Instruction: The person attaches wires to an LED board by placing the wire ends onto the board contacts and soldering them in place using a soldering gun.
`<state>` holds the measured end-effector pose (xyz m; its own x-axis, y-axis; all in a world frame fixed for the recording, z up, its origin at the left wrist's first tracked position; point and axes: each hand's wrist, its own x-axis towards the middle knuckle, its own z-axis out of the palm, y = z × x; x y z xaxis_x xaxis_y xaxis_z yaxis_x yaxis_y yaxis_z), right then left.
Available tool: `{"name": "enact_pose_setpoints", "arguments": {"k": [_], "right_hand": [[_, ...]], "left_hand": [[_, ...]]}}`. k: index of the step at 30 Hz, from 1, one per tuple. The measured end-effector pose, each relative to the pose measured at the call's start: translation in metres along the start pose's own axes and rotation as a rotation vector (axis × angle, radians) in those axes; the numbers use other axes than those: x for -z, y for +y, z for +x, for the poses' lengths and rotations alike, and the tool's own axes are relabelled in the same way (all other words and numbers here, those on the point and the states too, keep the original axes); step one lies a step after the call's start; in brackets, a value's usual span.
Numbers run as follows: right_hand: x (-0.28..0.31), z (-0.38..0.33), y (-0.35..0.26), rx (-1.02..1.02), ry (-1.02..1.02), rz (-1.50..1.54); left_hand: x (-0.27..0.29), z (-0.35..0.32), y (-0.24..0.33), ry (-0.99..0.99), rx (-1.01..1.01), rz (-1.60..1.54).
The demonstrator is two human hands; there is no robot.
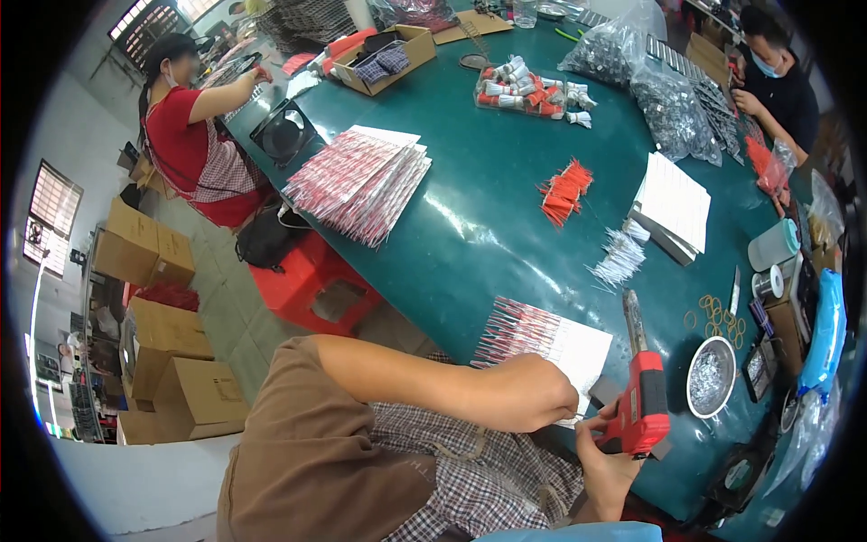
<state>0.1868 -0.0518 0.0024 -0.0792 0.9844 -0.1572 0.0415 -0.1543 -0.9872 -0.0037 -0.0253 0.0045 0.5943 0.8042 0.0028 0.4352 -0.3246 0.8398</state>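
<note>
In my right hand (607, 479) is a red-and-black pistol-shaped tool (643, 402), its grip partly hidden by my fingers. A long grey metal piece (634, 321) is in line with its upper end. My left hand (542, 394) is closed just left of the tool, fingertips near its lower part. What those fingers pinch is too small to name. Under and beyond my left hand lies a white card (582, 348) with a row of red and white wires (519, 330) along its left side. My left forearm hides part of this card's near edge.
A stack of wired cards (361, 185) lies far left. Ahead are red wires (566, 191), white wires (620, 257) and blank white cards (673, 203). To the right stand a bowl of small metal parts (712, 378) and rubber bands (718, 318). Two people work across the table.
</note>
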Motion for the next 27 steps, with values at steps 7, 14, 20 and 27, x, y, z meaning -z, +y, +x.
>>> {"name": "enact_pose_setpoints", "arguments": {"k": [7,14,20,27], "right_hand": [[-0.004,0.003,0.002,0.05,-0.043,-0.062],[-0.007,0.008,0.005,0.078,0.0,-0.03],[-0.004,0.016,0.015,0.107,0.076,0.016],[-0.005,0.011,0.01,0.125,0.142,0.152]], "left_hand": [[-0.011,-0.005,0.001,0.242,-0.258,0.561],[-0.012,0.001,0.006,0.383,-0.322,0.731],[-0.009,0.007,-0.002,0.304,-0.179,0.449],[-0.005,0.013,0.001,0.133,0.033,-0.137]]}}
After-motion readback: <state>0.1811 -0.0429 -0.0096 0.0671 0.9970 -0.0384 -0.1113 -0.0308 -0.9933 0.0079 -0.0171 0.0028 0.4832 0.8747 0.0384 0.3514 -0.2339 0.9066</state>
